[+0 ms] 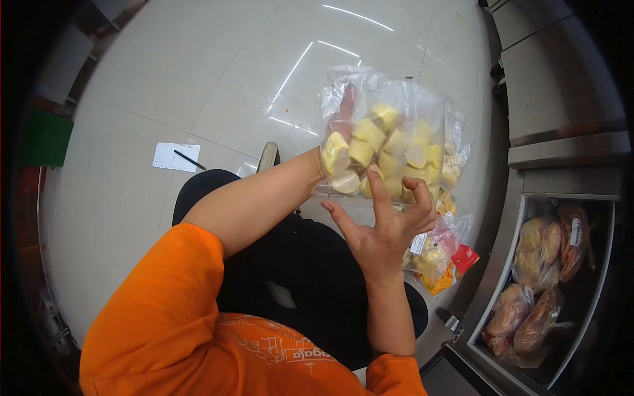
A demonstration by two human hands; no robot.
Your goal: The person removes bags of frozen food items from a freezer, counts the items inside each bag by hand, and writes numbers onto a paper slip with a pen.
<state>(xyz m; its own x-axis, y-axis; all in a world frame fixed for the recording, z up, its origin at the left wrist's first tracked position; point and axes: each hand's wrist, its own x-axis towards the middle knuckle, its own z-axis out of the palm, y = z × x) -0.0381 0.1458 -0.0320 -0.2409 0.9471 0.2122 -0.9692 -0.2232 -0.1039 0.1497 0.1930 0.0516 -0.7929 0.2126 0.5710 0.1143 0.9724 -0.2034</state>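
Observation:
Clear plastic bags of pale yellow chunks are raised in front of me above the floor. My left hand shows blurrily through the plastic at their left side and holds them up from behind; most of its fingers are hidden. On the near side, my right hand has its thumb and index finger spread apart. Its index fingertip touches the lower part of the bags, and the other fingers are loosely bent, with nothing seen in the palm.
More packets lie on the floor beyond my right hand. At the right, an open metal drawer contains several bagged items. A paper sheet with a black pen is on the floor at left, and a green object stands farther left.

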